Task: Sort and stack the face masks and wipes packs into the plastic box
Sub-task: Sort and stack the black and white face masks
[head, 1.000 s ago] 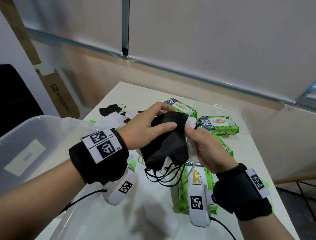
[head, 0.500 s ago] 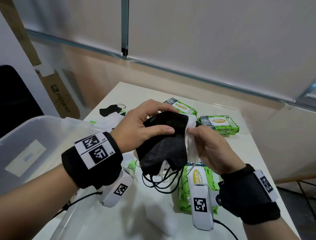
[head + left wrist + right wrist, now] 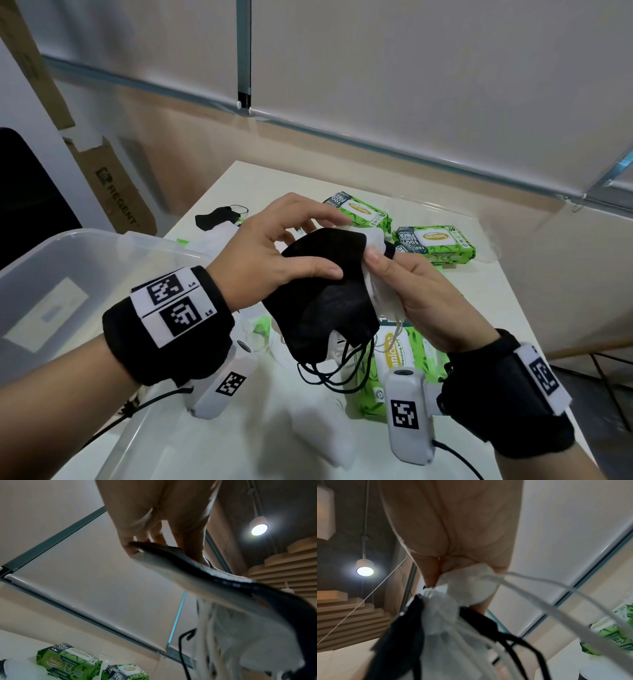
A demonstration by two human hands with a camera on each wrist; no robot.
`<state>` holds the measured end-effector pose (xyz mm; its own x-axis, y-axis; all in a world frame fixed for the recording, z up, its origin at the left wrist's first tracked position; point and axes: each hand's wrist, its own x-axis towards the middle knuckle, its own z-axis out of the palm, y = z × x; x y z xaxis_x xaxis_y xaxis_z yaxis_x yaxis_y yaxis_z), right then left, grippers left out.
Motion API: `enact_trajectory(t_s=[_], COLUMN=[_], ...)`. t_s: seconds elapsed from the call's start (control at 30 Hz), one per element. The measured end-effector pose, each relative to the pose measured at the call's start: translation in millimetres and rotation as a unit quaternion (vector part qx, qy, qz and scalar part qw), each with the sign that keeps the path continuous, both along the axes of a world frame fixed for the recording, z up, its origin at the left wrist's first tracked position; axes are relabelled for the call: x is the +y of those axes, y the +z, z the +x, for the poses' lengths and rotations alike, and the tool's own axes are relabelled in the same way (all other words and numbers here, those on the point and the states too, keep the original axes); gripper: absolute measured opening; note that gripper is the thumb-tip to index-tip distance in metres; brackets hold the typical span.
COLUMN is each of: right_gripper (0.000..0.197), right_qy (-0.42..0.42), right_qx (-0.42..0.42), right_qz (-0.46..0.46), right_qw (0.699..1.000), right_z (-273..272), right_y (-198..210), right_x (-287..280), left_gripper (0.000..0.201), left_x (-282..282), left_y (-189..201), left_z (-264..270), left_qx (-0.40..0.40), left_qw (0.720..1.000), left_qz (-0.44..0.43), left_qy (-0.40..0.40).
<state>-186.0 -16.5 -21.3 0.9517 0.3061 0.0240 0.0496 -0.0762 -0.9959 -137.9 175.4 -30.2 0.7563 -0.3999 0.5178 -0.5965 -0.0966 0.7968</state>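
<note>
Above the white worktop (image 3: 486,308), the left hand (image 3: 270,253) grips a soft black fabric face mask (image 3: 322,294); the right hand (image 3: 414,294) pinches what looks like white masks (image 3: 375,240) beneath. Dangling ear loops (image 3: 329,373) may tangle or snag the clear plastic box (image 3: 51,260) nearby.

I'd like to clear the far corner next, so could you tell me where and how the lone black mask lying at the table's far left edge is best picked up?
Pinch the black mask across its folded fabric body, coming from above. It lies flat on the table, so there is no edge to get under, and its thin ear loops trail off to the right, where they would probably slip or snag. Both hands currently hold other masks.
</note>
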Motion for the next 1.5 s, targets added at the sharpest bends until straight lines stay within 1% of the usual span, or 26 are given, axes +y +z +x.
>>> enact_trajectory(t_s=[0.03, 0.1, 0.13, 0.17, 0.2, 0.23, 0.4, 0.5, 0.63, 0.73, 0.8, 0.87, 0.97, 1.07, 1.1, 1.17, 1.27, 1.3, 1.33, 1.43, 1.5], right_gripper=[0.078, 0.059, 0.054, 0.046, 0.033, 0.026, 0.026, 0.025, 0.027, 0.025, 0.025, 0.029, 0.034, 0.037, 0.044, 0.066, 0.077, 0.075, 0.068, 0.031, 0.027], right_qy=[-0.003, -0.008, -0.007, -0.008, -0.008, -0.006, -0.018, -0.011, -0.002, 0.006, 0.007, 0.005, 0.002, -0.004, -0.006, -0.015, -0.034, -0.036, -0.034, -0.040, -0.040], right_qx=[-0.003, -0.006, -0.007, -0.011, -0.014, -0.021, -0.052, -0.063, -0.057, -0.048, -0.044, -0.042, -0.035, -0.028, -0.028, -0.028, -0.034, -0.032, -0.029, -0.027, -0.034], right_qz=[0.012, 0.037, 0.038, 0.039, 0.037, 0.034, 0.019, 0.009, -0.030, -0.037, -0.037, -0.045, -0.051, -0.047, -0.040, -0.035, -0.024, -0.020, -0.016, -0.007, -0.004], right_qw=[1.000, 0.999, 0.999, 0.999, 0.999, 0.999, 0.998, 0.998, 0.998, 0.998, 0.998, 0.998, 0.998, 0.999, 0.999, 0.999, 0.999, 0.999, 0.999, 0.999, 0.999], right_z=[-0.2, 1.2, 1.4, 1.4, 0.9, 1.0, 1.2, -0.2, -0.7, -1.5, -2.3, -2.2, -1.4, -0.1, 0.3, 2.3, 3.4, 3.8, 3.9, 3.7, 2.9], right_y=[0.2, -1.3, -1.4, -1.5, -1.0, -1.3, -4.0, -4.6, -4.7, -5.1, -4.8, -5.1, -5.9, -6.8, -7.1, -7.2, -7.6, -8.7, -10.2, -12.0, -11.3], right_x=[0.4, -1.1, -1.9, -2.4, -1.8, -1.0, 4.1, 5.3, 4.0, 2.7, 2.4, 2.2, 3.0, 4.3, 5.0, 5.9, 5.5, 4.3, 2.8, 1.6, 1.9], left_gripper=[0.038, 0.030, 0.027, 0.025, 0.022, 0.019, 0.008, 0.016, 0.010, 0.013, 0.018, 0.023, 0.021, 0.028, 0.027, 0.021, 0.018, 0.017, 0.014, 0.009, 0.013], left_x=[0.2, 1.0, 1.4, 1.6, 1.9, 1.9, 4.2, 7.4, 10.0, 11.8, 12.7, 13.2, 14.2, 13.2, 12.4, 10.6, 8.7, 8.6, 8.3, 6.5, 3.9], left_y=[0.1, 0.1, 0.2, 0.5, 1.0, 1.9, 3.0, 2.3, 4.6, 5.9, 5.7, 5.2, 5.8, 7.4, 8.1, 7.8, 7.6, 7.8, 7.2, 5.4, 2.3], left_z=[-0.2, -0.8, -1.3, -1.8, -2.1, -2.7, -3.8, -4.1, -3.9, -1.5, -0.7, -0.8, 0.8, 2.3, 1.9, 1.3, -0.1, -0.5, -0.7, -2.6, -3.0], left_qx=[-0.005, -0.022, -0.035, -0.047, -0.057, -0.064, -0.078, -0.047, -0.045, -0.029, -0.023, -0.029, -0.038, -0.017, -0.006, 0.003, 0.032, 0.055, 0.078, 0.114, 0.118], left_qw=[1.000, 0.999, 0.998, 0.996, 0.995, 0.994, 0.994, 0.996, 0.999, 0.999, 0.999, 0.998, 0.995, 0.994, 0.995, 0.996, 0.998, 0.998, 0.997, 0.993, 0.993], left_qz=[-0.015, -0.035, -0.039, -0.039, -0.039, -0.036, -0.017, -0.015, -0.005, 0.025, 0.045, 0.061, 0.090, 0.102, 0.098, 0.086, 0.059, 0.043, 0.027, 0.002, -0.006], left_qy=[0.008, 0.029, 0.043, 0.057, 0.069, 0.076, 0.072, 0.071, 0.029, 0.010, 0.007, 0.008, 0.013, 0.019, 0.021, 0.019, 0.002, -0.004, -0.010, -0.020, -0.022])
